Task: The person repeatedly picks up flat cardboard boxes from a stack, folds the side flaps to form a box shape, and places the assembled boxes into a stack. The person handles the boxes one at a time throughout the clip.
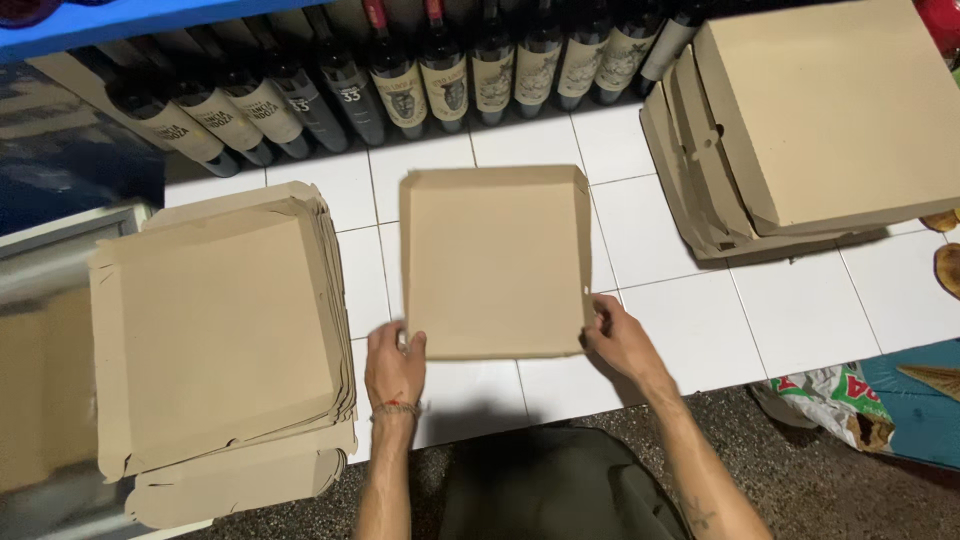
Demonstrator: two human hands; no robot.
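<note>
A brown cardboard box tray with folded-up side walls lies on the white tiled counter in front of me. My left hand grips its near left corner, fingers pinched on the wall. At the near right corner my right hand holds the side wall the same way. A red thread bracelet circles my left wrist.
A stack of flat unfolded box blanks lies at the left. Assembled closed boxes are piled at the back right. A row of dark wine bottles lines the back wall. A plastic bag sits low right.
</note>
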